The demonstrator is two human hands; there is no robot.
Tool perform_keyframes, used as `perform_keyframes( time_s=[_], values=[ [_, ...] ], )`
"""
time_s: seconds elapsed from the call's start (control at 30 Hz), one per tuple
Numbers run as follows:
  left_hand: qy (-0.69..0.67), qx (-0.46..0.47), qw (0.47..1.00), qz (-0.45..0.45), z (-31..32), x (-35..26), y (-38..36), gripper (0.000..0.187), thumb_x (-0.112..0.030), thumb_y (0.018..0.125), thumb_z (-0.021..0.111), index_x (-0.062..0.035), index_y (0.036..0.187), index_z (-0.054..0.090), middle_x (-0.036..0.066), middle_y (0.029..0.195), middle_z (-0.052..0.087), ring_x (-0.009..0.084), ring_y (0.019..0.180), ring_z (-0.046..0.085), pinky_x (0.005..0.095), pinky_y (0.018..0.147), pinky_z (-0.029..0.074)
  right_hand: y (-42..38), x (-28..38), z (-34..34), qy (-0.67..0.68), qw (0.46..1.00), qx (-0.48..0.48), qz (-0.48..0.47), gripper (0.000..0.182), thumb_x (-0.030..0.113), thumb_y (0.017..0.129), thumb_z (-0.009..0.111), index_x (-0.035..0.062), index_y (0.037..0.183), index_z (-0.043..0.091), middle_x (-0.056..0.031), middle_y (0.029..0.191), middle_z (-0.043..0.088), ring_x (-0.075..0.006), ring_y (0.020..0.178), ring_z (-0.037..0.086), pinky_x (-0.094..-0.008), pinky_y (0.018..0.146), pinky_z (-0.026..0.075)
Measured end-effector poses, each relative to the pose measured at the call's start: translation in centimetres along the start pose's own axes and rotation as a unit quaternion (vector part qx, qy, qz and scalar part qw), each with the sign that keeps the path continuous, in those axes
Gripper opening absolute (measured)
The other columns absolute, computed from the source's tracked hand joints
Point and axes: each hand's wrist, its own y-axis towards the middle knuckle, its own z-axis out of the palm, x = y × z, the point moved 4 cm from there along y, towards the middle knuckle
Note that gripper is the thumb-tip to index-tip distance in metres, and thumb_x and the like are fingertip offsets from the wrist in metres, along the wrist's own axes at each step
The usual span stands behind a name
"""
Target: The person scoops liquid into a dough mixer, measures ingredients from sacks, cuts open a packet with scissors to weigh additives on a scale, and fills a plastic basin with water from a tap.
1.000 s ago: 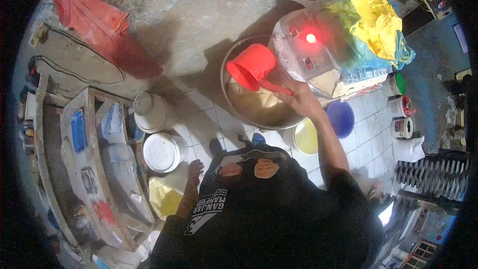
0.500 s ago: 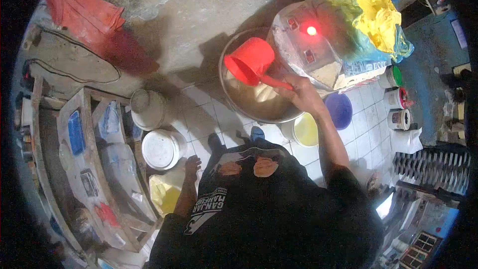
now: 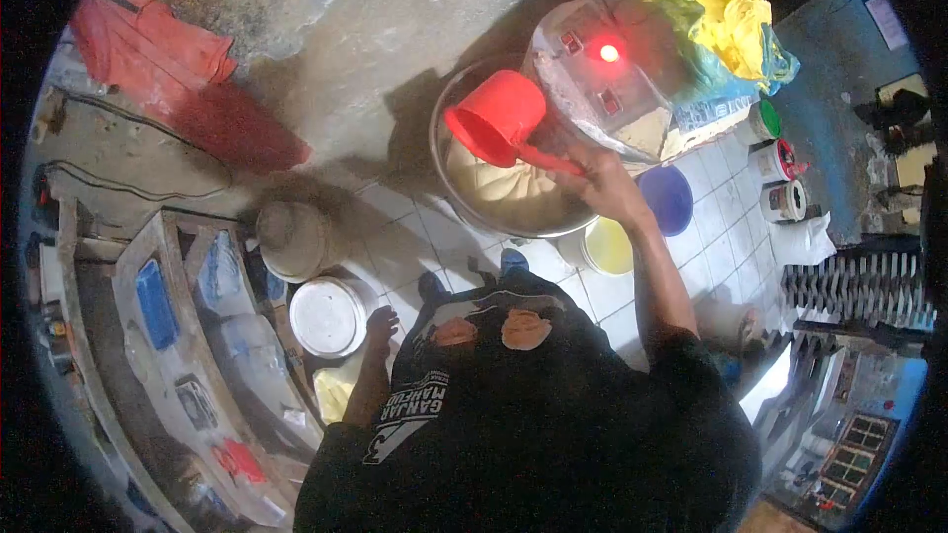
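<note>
My right hand (image 3: 609, 186) grips the handle of a red plastic dipper (image 3: 497, 118), its cup held tilted over a large metal mixing bowl (image 3: 446, 188). A pale, folded dough-like mass (image 3: 494, 178) lies in the bowl, partly hidden by the dipper. Whether anything is inside the dipper I cannot make out. Down at my left side hangs my left hand (image 3: 381, 328), empty, fingers apart, close to a white lidded bucket (image 3: 326, 318).
A machine housing with a red light (image 3: 609, 53) adjoins the bowl, with yellow and blue plastic bags (image 3: 726, 15) on it. Yellow (image 3: 609, 247) and purple (image 3: 665, 200) buckets stand to the right. A wooden shelf (image 3: 158, 336) lines the left; small tubs (image 3: 785, 200) stand far right.
More of the pale mass now shows in the bowl, where darker content showed before. My right hand keeps the dipper in nearly the same place. The view has shifted slightly.
</note>
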Motion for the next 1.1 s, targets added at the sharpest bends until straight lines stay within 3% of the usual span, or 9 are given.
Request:
perform_keyframes(
  time_s=[0.07,0.13,0.23,0.4,0.6,0.8,0.87,0.97,1.1],
  values=[
    [0.077,-0.065,0.995,-0.011,0.1,-1.8,-0.4,0.029,-0.019,0.093,0.053,-0.0077,0.119,0.059,0.008,0.104,0.066,0.0196,0.080,0.064,0.0273,0.060,0.049,-0.2,0.8,0.3,0.003,1.000,-0.011,-0.002,0.026,0.019,0.083,0.072,-0.0028,0.085,0.059,-0.0159,0.074,0.054,-0.0242,0.067,0.051,-0.0376,0.063,0.042],
    [0.085,-0.068,0.994,-0.004,-0.1,-3.1,-0.8,0.029,-0.020,0.093,0.053,-0.0079,0.119,0.059,0.008,0.103,0.066,0.0194,0.080,0.064,0.0273,0.060,0.049,-0.3,1.2,0.8,0.033,0.999,-0.014,0.037,0.028,0.022,0.084,0.070,-0.0014,0.081,0.056,-0.0178,0.071,0.052,-0.0323,0.066,0.052,-0.0412,0.062,0.042],
    [0.083,-0.055,0.995,0.013,-1.3,-4.4,-0.5,0.029,-0.021,0.092,0.054,-0.0080,0.118,0.059,0.008,0.101,0.066,0.0192,0.079,0.064,0.0278,0.059,0.048,-0.5,1.7,1.3,0.006,0.998,-0.018,0.052,0.027,0.022,0.084,0.070,-0.0016,0.082,0.057,-0.0179,0.071,0.053,-0.0327,0.066,0.052,-0.0416,0.061,0.041],
    [0.120,-0.055,0.991,-0.004,-2.2,-6.4,-0.2,0.027,-0.019,0.092,0.054,-0.0076,0.116,0.059,0.008,0.099,0.066,0.0183,0.078,0.064,0.0280,0.057,0.048,-0.6,3.4,1.6,0.004,0.998,-0.040,0.051,0.026,0.022,0.086,0.068,-0.0021,0.084,0.058,-0.0183,0.072,0.053,-0.0311,0.067,0.053,-0.0420,0.062,0.041],
    [0.083,0.036,0.996,-0.009,-3.9,-7.3,0.8,0.027,-0.019,0.093,0.054,-0.0080,0.117,0.058,0.007,0.098,0.066,0.0161,0.079,0.064,0.0248,0.059,0.047,-1.1,4.3,2.2,0.013,0.994,-0.065,0.084,0.028,0.026,0.087,0.067,-0.0010,0.091,0.061,-0.0191,0.074,0.055,-0.0315,0.071,0.055,-0.0420,0.065,0.042],
    [0.087,0.031,0.996,-0.005,-4.2,-7.9,0.3,0.029,-0.020,0.093,0.057,-0.0081,0.119,0.058,0.007,0.098,0.066,0.0168,0.081,0.064,0.0283,0.062,0.048,-1.4,3.6,3.1,0.006,0.989,-0.061,0.133,0.030,0.029,0.087,0.068,0.0007,0.096,0.063,-0.0185,0.079,0.058,-0.0305,0.075,0.058,-0.0405,0.067,0.044],
    [0.161,-0.047,0.985,-0.044,-4.2,-7.7,0.1,0.031,-0.024,0.092,0.058,-0.0085,0.119,0.058,0.007,0.101,0.066,0.0173,0.086,0.063,0.0311,0.067,0.048,-1.4,3.9,3.2,0.016,0.987,-0.064,0.145,0.031,0.030,0.087,0.068,0.0008,0.096,0.064,-0.0183,0.080,0.058,-0.0299,0.076,0.058,-0.0403,0.068,0.044],
    [0.133,-0.013,0.989,-0.068,-4.5,-7.1,0.1,0.034,-0.027,0.093,0.056,-0.0085,0.121,0.057,0.007,0.103,0.066,0.0179,0.089,0.063,0.0328,0.072,0.047,-1.1,4.6,3.5,-0.017,0.988,-0.066,0.135,0.030,0.030,0.088,0.067,0.0010,0.095,0.064,-0.0175,0.080,0.059,-0.0297,0.075,0.059,-0.0404,0.067,0.045],
    [0.182,-0.037,0.979,-0.079,-5.1,-5.4,0.9,0.037,-0.031,0.093,0.056,-0.0084,0.122,0.057,0.008,0.104,0.066,0.0186,0.087,0.063,0.0308,0.068,0.048,-0.9,4.3,4.3,0.015,0.982,-0.080,0.172,0.029,0.029,0.089,0.066,0.0005,0.093,0.063,-0.0149,0.075,0.058,-0.0258,0.071,0.058,-0.0379,0.065,0.044]
  ],
)
